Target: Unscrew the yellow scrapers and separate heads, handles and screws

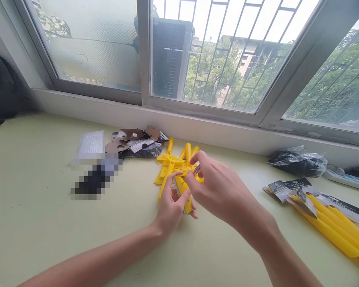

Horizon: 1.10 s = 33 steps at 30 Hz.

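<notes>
My left hand (171, 207) is closed round a yellow plastic part (183, 191) with a grey edge, thumb on its near face and fingers behind. Over the upper end of that part, my right hand (211, 181) pinches a small shiny, clear-looking piece (197, 169); its kind is too small to make out. Just beyond both hands lies a pile of yellow plastic parts (170, 161), some with round tube-like handles. My right hand hides part of this pile.
Torn cardboard packaging (134, 141) and a white bubble-wrap packet (91, 142) lie at the back left, near a blurred dark item (92, 179). To the right are a plastic bag with dark contents (299, 161) and long yellow pieces (332, 225) with printed cards. A windowsill (197, 123) bounds the table.
</notes>
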{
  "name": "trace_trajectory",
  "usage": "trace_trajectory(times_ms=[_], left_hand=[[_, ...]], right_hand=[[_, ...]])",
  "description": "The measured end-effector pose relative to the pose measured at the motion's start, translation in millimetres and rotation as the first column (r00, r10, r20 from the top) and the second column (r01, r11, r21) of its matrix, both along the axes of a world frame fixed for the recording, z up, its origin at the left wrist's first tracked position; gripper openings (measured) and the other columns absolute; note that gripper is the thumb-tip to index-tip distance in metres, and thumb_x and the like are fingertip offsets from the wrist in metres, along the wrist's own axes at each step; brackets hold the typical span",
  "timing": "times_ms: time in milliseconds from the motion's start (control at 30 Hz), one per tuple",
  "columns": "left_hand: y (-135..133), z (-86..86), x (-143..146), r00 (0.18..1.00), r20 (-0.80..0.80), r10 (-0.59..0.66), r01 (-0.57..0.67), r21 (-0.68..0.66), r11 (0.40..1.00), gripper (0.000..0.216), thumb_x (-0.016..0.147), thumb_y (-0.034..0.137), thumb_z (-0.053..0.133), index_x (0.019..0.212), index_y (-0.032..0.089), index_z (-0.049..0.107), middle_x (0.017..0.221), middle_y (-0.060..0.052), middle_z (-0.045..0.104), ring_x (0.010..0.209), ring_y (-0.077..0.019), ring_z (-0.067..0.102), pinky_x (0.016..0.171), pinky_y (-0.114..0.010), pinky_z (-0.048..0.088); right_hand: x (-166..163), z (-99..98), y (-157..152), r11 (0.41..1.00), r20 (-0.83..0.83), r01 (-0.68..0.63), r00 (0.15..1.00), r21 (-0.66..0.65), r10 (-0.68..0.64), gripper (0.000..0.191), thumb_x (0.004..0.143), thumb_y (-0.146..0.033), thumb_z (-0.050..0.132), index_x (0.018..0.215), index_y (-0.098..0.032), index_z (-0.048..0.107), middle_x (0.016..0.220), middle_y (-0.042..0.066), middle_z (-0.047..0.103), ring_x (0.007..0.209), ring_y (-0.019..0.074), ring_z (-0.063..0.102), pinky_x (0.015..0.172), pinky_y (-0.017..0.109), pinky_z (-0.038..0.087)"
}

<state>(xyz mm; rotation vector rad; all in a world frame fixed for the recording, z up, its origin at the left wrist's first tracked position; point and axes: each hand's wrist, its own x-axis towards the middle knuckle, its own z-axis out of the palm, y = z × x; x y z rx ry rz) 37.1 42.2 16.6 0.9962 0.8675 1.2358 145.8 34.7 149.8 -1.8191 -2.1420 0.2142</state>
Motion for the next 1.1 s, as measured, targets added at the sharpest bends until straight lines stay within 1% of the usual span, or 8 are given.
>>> trace_trajectory(times_ms=[100,267,400,500,667,800,967,1100], left_hand=[[1,2.3,-1,1.000,0.020,0.007,-0.006,-0.038,0.999,0.056,0.084,0.035,0.071,0.133,0.027,0.045,0.074,0.005,0.057,0.056,-0.0151,0.066,0.049,-0.027,0.056],[0,2.7,0,1.000,0.021,0.010,-0.010,-0.037,0.999,0.055,0.083,0.035,0.071,0.131,0.029,0.045,0.081,0.003,0.062,0.056,-0.0143,0.067,0.046,-0.023,0.052],[0,1.8,0,1.000,-0.029,0.012,-0.012,-0.007,1.000,0.055,0.086,0.033,0.067,0.135,0.027,0.043,0.070,0.004,0.061,0.050,-0.0134,0.064,0.039,-0.017,0.040],[1,2.3,0,1.000,-0.016,0.026,-0.026,-0.021,0.999,0.055,0.085,0.034,0.069,0.133,0.027,0.044,0.074,0.003,0.061,0.053,-0.0136,0.066,0.038,-0.015,0.036],[1,2.7,0,1.000,-0.018,0.016,-0.017,-0.023,1.000,0.049,0.088,0.033,0.067,0.132,0.027,0.044,0.073,0.004,0.060,0.056,-0.0140,0.066,0.037,-0.014,0.032],[0,0.5,1,1.000,0.009,-0.017,0.017,0.029,0.999,0.049,0.090,0.031,0.065,0.134,0.030,0.043,0.073,0.006,0.057,0.057,-0.0133,0.066,0.043,-0.018,0.047],[-1,-1.1,2,0.999,0.024,-0.029,0.028,0.053,0.998,0.050,0.090,0.031,0.066,0.134,0.029,0.043,0.074,0.006,0.056,0.058,-0.0140,0.065,0.054,-0.034,0.062],[-2,-3.6,2,0.998,0.041,-0.036,0.034,0.063,0.997,0.051,0.089,0.031,0.067,0.134,0.029,0.043,0.076,0.005,0.058,0.059,-0.0139,0.063,0.054,-0.035,0.063]], right_hand=[[1,0.6,4,0.996,0.087,0.078,0.993,-0.030,-0.075,0.037,0.103,-0.048,0.036,0.077,-0.024,0.047,0.063,0.001,0.059,0.057,0.0193,0.054,0.054,0.029,0.029],[6,6.2,0,0.996,0.024,-0.004,1.000,-0.090,0.006,0.015,0.098,-0.019,0.038,0.088,-0.025,0.048,0.063,-0.002,0.058,0.059,0.0187,0.053,0.054,0.027,0.029],[5,5.1,-5,0.998,-0.062,-0.043,0.997,-0.053,0.040,0.009,0.096,-0.028,0.046,0.104,-0.027,0.050,0.082,0.000,0.067,0.076,0.0209,0.061,0.060,0.027,0.035],[4,4.1,-1,0.995,0.010,0.062,0.998,-0.074,-0.061,0.022,0.101,-0.045,0.041,0.100,-0.025,0.051,0.073,0.001,0.066,0.068,0.0223,0.060,0.057,0.029,0.034],[6,6.4,3,0.992,0.018,0.030,0.999,-0.123,-0.028,0.016,0.100,-0.022,0.036,0.105,-0.025,0.051,0.072,0.000,0.066,0.067,0.0206,0.060,0.058,0.028,0.034],[6,3.2,0,0.999,-0.030,-0.026,0.999,-0.033,0.025,0.019,0.097,-0.019,0.044,0.114,-0.024,0.052,0.100,0.005,0.069,0.089,0.0215,0.063,0.065,0.027,0.038],[1,-3.9,8,0.997,0.048,0.068,0.996,0.023,-0.069,0.031,0.106,-0.039,0.034,0.095,-0.023,0.058,0.068,0.001,0.062,0.058,0.0182,0.056,0.054,0.028,0.029],[-2,-9.9,16,0.988,0.103,0.075,0.991,0.136,-0.089,0.029,0.105,-0.024,0.030,0.114,-0.019,0.057,0.059,-0.001,0.057,0.048,0.0170,0.048,0.050,0.027,0.024]])
